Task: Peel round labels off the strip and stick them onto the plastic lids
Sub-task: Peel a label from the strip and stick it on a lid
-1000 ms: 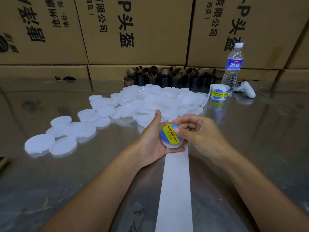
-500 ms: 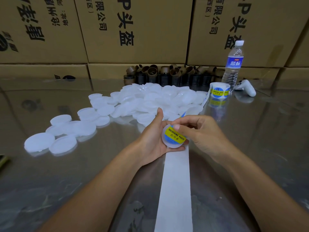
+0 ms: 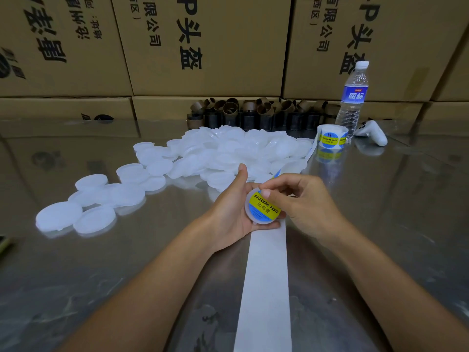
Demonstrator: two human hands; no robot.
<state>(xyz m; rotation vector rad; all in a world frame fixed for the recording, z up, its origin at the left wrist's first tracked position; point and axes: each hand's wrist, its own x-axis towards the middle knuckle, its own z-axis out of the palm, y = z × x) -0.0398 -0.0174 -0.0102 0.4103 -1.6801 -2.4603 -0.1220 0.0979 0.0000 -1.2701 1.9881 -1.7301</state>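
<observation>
One lid [image 3: 250, 217] held beside lid pile [image 3: 228, 151].
Left hand [image 3: 232, 212] grips lid; right hand [image 3: 304, 201] pinches it, thumb on label [image 3: 265, 209].

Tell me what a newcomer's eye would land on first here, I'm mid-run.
The bright yellow-and-blue label stands out on the white lid, held at centre in the left hand while the right hand pinches its edge, a fingertip on the label. Behind the hands, a heap of unlabelled lids spreads across the shiny table. The white backing strip runs from under the hands toward the viewer.
</observation>
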